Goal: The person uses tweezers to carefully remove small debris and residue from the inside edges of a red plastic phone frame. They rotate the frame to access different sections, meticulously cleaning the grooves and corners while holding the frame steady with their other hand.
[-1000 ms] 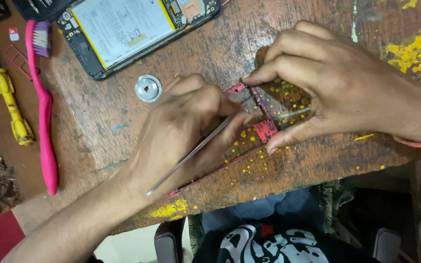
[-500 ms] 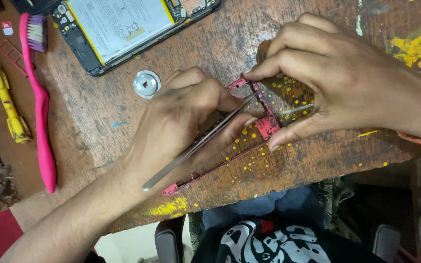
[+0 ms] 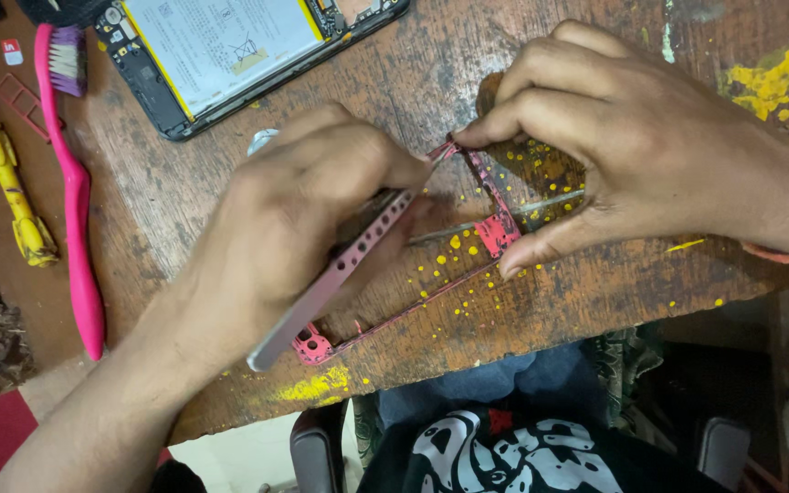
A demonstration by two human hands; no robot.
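The left hand (image 3: 299,215) pinched slim silver metal tweezers (image 3: 326,278), their tips reaching the thin pink plastic phone frame (image 3: 495,233) on the worn wooden table (image 3: 595,292); the right hand (image 3: 632,146) pressed fingertips on that frame's corner; the left hand partly hid a small round silver disc (image 3: 262,139); an opened phone (image 3: 221,46), pink toothbrush (image 3: 70,183) and yellow tool (image 3: 15,196) lay farther left.

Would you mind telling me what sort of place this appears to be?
Probably a small phone repair bench. An opened phone with its battery exposed lies on the worn, paint-spattered wooden table, beside a pink brush, while the left hand works tweezers on a pink phone frame.
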